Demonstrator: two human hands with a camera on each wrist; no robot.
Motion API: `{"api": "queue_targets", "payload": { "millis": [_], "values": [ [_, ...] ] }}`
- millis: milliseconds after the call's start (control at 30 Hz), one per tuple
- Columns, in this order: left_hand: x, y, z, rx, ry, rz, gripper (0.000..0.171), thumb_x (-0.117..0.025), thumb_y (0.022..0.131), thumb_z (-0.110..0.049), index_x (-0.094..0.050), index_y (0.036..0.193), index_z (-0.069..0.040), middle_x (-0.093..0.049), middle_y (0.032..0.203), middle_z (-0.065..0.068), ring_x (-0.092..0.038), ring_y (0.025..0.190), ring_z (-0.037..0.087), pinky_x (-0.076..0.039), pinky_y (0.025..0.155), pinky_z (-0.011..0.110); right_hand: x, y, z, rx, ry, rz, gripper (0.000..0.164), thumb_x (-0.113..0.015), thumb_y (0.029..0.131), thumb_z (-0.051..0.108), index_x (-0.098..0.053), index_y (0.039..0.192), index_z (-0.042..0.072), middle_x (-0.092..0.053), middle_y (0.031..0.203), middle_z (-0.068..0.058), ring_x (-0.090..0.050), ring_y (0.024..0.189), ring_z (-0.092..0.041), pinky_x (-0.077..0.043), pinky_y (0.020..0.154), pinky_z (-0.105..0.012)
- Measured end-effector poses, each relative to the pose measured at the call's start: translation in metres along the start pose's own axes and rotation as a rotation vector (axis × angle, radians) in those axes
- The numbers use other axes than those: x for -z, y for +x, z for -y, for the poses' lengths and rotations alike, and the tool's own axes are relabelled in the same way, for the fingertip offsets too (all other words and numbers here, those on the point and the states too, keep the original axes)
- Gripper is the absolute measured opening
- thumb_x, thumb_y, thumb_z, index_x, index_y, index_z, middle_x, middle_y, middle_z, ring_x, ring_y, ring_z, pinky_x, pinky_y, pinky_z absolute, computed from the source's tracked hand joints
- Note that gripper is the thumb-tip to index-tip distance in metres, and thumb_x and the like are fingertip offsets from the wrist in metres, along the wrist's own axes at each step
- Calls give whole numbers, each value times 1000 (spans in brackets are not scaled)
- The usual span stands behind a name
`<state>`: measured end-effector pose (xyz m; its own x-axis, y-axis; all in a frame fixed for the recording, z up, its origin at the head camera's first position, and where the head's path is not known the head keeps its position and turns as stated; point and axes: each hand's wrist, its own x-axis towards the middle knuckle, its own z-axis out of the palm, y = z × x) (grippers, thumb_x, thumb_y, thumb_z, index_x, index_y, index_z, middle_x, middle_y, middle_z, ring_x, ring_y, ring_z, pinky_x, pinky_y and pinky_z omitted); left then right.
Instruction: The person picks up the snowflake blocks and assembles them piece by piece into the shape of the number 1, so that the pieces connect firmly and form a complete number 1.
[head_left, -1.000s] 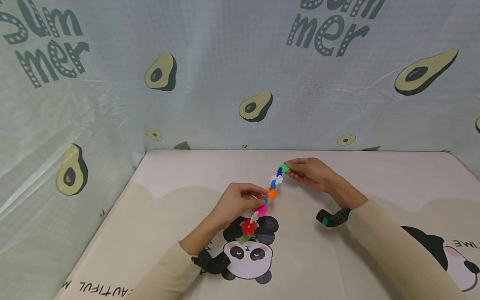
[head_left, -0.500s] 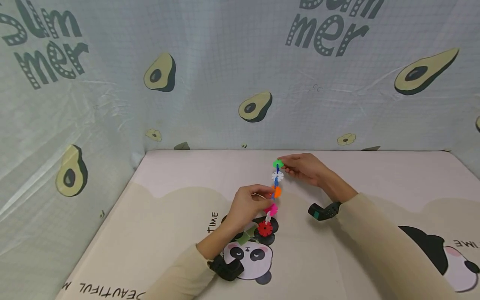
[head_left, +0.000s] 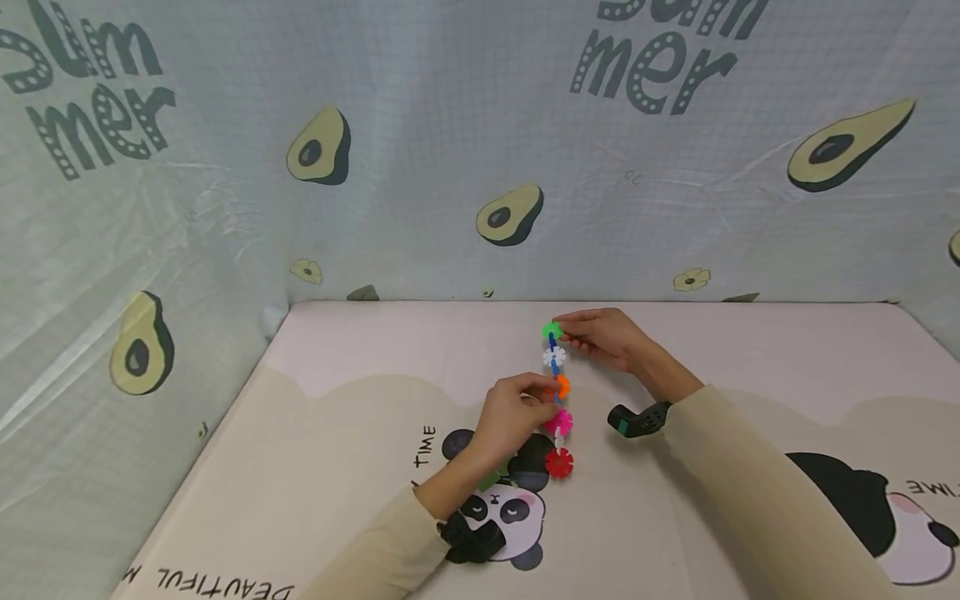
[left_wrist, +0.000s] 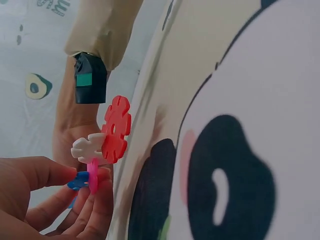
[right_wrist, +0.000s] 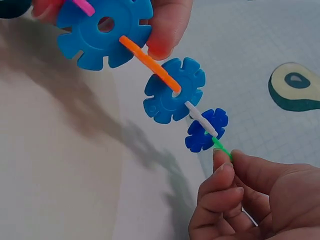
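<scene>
A chain of slotted plastic snowflake discs runs between both hands, above the table. My right hand (head_left: 611, 340) pinches the green disc (head_left: 551, 331) at its far end. From there come a dark blue disc (right_wrist: 218, 119), a white disc (head_left: 554, 357), a blue disc (right_wrist: 162, 104) and an orange disc (head_left: 564, 387). My left hand (head_left: 513, 412) pinches a larger-looking blue disc (right_wrist: 125, 22) between the orange and pink discs. Beyond the pink disc (left_wrist: 93, 175) hang a white disc (left_wrist: 85, 149) and the red end disc (left_wrist: 121, 145). Fingers partly cover the held blue disc.
A printed cloth with a panda face (head_left: 517, 533) covers the table (head_left: 337, 467). Behind it hangs a pale curtain (head_left: 420, 150) with avocado prints. Black wrist devices sit on both wrists, the right one (head_left: 637, 420) over the table.
My left hand has moved rightward and the chain's near end has swung right, so the chain now runs nearly straight front to back. My right hand has shifted slightly left, still pinching the green disc.
</scene>
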<state>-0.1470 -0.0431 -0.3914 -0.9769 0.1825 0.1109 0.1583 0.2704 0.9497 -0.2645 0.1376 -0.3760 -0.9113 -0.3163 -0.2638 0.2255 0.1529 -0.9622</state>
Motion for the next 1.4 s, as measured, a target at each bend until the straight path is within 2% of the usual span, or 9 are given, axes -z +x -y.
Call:
{"api": "queue_targets", "payload": {
  "millis": [167, 300, 533, 833, 1133, 1400],
  "values": [
    [-3, 1, 4, -4, 46, -1, 21, -69, 79, 3, -71, 100, 2, -65, 78, 3, -56, 64, 8, -46, 57, 19, 1, 1, -4, 6, -76, -35, 34, -59, 96, 19, -60, 124, 0, -63, 86, -3, -50, 68, -10, -40, 58, -18],
    [-4, 2, 5, 7, 80, -1, 20, -69, 80, 2, -71, 100, 1, -65, 76, 3, -57, 64, 8, -48, 57, 20, 2, 2, -6, 10, -95, -52, 32, -60, 96, 18, -62, 122, -1, -65, 84, -3, -49, 65, -9, -38, 55, -18],
    [-5, 2, 5, -14, 127, 9, 19, -70, 80, 1, -72, 99, 0, -66, 76, 2, -59, 67, 10, -49, 60, 20, 2, 2, -8, 22, -108, -61, 31, -60, 95, 16, -63, 120, -2, -65, 79, -3, -47, 61, -9, -34, 51, -18],
    [0, 6, 12, 6, 124, 70, 19, -72, 83, -2, -71, 102, -1, -68, 85, 3, -60, 74, 13, -51, 64, 21, 1, 3, -11, 39, -164, -86, 30, -62, 95, 18, -65, 118, -1, -63, 77, -4, -45, 58, -10, -32, 49, -19],
    [7, 7, 13, 34, 124, 107, 21, -74, 83, -7, -71, 104, -4, -67, 85, 0, -60, 76, 13, -51, 64, 22, -3, 3, -14, 77, -232, -128, 30, -62, 94, 22, -67, 116, 2, -62, 78, -4, -45, 57, -10, -31, 48, -20],
    [9, 6, 16, 23, 104, 122, 22, -74, 83, -8, -71, 105, -5, -66, 85, -1, -60, 75, 12, -50, 63, 22, -6, 2, -19, 103, -222, -130, 30, -62, 95, 21, -67, 117, 1, -63, 77, -4, -45, 56, -10, -32, 48, -19]
  ]
}}
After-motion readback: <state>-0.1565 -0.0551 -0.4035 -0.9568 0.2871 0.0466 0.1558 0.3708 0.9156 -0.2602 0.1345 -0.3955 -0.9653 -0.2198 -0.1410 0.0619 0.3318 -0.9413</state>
